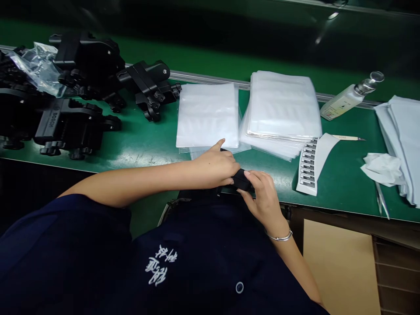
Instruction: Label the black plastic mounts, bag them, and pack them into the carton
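Note:
At the front edge of the green bench, a black plastic part (242,180) is held between both hands. Its exact kind cannot be told because my fingers cover much of it. My left hand (218,167) is closed around its left end, with the index finger stretched out toward a stack of clear bags. My right hand (262,194) grips the other end between thumb and fingers. Just beyond my left hand lies that stack of clear plastic bags (207,116). A second, thicker stack of bags (282,105) sits farther right.
Several black clamp-like mounts (144,87) crowd the left of the bench (141,146), beside a crumpled plastic bag (41,70). To the right are a label strip (307,168), a pump bottle (343,103), a pointed stick (349,138), crumpled tissue (383,169), tweezers (380,200) and white sheets (407,140).

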Demonstrator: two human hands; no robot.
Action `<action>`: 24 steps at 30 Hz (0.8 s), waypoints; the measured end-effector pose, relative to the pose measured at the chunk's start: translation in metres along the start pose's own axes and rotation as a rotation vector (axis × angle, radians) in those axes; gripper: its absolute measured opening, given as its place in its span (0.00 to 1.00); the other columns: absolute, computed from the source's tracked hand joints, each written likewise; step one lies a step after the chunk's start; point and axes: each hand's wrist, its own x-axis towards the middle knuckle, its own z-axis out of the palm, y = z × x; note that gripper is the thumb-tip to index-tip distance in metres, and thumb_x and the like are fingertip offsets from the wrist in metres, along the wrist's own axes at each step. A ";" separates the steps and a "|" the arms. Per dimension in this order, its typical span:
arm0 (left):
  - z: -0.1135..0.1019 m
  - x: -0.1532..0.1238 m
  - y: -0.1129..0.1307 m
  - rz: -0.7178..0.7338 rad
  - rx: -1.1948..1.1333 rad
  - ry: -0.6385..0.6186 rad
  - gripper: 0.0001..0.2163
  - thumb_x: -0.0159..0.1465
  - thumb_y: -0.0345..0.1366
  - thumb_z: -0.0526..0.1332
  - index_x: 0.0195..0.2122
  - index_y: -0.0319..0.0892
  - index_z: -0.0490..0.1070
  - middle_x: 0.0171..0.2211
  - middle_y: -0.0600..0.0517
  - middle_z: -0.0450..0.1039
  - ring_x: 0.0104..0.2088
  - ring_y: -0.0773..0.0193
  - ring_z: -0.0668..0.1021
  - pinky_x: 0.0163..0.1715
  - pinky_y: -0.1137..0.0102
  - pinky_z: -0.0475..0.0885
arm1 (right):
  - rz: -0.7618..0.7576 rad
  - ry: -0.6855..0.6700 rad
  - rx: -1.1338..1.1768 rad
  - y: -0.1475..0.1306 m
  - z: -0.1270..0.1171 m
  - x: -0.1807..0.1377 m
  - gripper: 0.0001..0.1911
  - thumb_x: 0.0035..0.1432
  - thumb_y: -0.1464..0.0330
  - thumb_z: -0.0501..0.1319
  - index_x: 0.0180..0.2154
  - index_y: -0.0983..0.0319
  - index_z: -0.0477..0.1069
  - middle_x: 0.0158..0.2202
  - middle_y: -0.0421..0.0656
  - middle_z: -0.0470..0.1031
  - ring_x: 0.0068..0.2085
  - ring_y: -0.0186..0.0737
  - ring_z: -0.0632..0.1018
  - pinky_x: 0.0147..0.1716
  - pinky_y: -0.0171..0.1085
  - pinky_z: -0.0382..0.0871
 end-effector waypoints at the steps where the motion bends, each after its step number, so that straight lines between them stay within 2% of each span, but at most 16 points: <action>1: 0.002 0.000 -0.001 0.008 0.010 0.018 0.09 0.62 0.39 0.65 0.39 0.39 0.75 0.37 0.46 0.80 0.44 0.51 0.79 0.61 0.39 0.54 | 0.010 -0.005 0.007 0.001 0.001 0.000 0.32 0.64 0.71 0.58 0.66 0.54 0.50 0.48 0.51 0.71 0.48 0.50 0.74 0.49 0.54 0.71; 7: 0.004 -0.001 -0.001 -0.005 0.024 0.036 0.11 0.62 0.41 0.66 0.39 0.38 0.74 0.35 0.46 0.80 0.42 0.52 0.80 0.63 0.41 0.52 | 0.024 -0.027 0.027 0.001 0.003 0.003 0.31 0.64 0.70 0.58 0.65 0.54 0.51 0.49 0.51 0.71 0.48 0.50 0.74 0.48 0.53 0.71; 9: 0.000 -0.003 -0.008 -0.016 -0.018 0.071 0.16 0.62 0.43 0.66 0.45 0.38 0.73 0.39 0.46 0.80 0.45 0.51 0.79 0.63 0.43 0.52 | 0.022 -0.023 0.021 0.001 0.003 0.003 0.31 0.64 0.70 0.59 0.65 0.55 0.51 0.48 0.51 0.72 0.48 0.50 0.74 0.47 0.53 0.72; 11: -0.001 -0.007 -0.025 -0.086 -0.088 0.196 0.21 0.64 0.46 0.63 0.54 0.40 0.69 0.47 0.45 0.78 0.49 0.51 0.78 0.63 0.46 0.57 | 0.046 0.011 0.016 0.002 0.000 0.002 0.31 0.64 0.70 0.60 0.64 0.55 0.52 0.48 0.50 0.72 0.49 0.50 0.75 0.47 0.53 0.73; 14: 0.010 -0.016 -0.066 -0.353 -0.089 0.381 0.18 0.69 0.43 0.55 0.57 0.42 0.67 0.53 0.44 0.74 0.53 0.51 0.75 0.55 0.55 0.68 | 0.076 0.103 0.004 0.004 -0.008 0.002 0.32 0.63 0.68 0.61 0.64 0.53 0.52 0.48 0.49 0.73 0.48 0.50 0.75 0.46 0.52 0.74; 16: 0.030 -0.021 -0.094 -0.481 -0.006 0.335 0.17 0.69 0.39 0.53 0.56 0.39 0.69 0.55 0.40 0.72 0.56 0.48 0.73 0.51 0.57 0.72 | 0.059 0.156 -0.006 0.005 -0.016 0.003 0.33 0.62 0.69 0.63 0.64 0.54 0.52 0.48 0.49 0.74 0.48 0.49 0.76 0.46 0.52 0.74; 18: 0.054 -0.027 -0.115 -0.464 0.051 0.241 0.19 0.69 0.35 0.52 0.58 0.35 0.68 0.60 0.37 0.68 0.60 0.46 0.70 0.52 0.57 0.72 | 0.034 0.196 -0.017 0.006 -0.023 0.006 0.35 0.60 0.70 0.64 0.64 0.54 0.53 0.48 0.48 0.74 0.48 0.48 0.76 0.46 0.51 0.75; 20: 0.076 -0.033 -0.126 -0.404 0.092 0.219 0.19 0.70 0.32 0.47 0.58 0.35 0.68 0.62 0.37 0.66 0.61 0.48 0.70 0.53 0.58 0.73 | 0.030 0.231 -0.024 0.005 -0.029 0.008 0.35 0.60 0.70 0.65 0.64 0.54 0.53 0.47 0.48 0.75 0.47 0.48 0.77 0.46 0.51 0.75; 24: 0.095 -0.047 -0.128 -0.232 0.173 0.279 0.18 0.72 0.40 0.50 0.53 0.38 0.72 0.56 0.40 0.74 0.57 0.51 0.75 0.51 0.60 0.74 | 0.022 0.266 -0.040 0.002 -0.036 0.012 0.37 0.58 0.71 0.66 0.64 0.53 0.54 0.47 0.47 0.75 0.47 0.48 0.77 0.47 0.52 0.75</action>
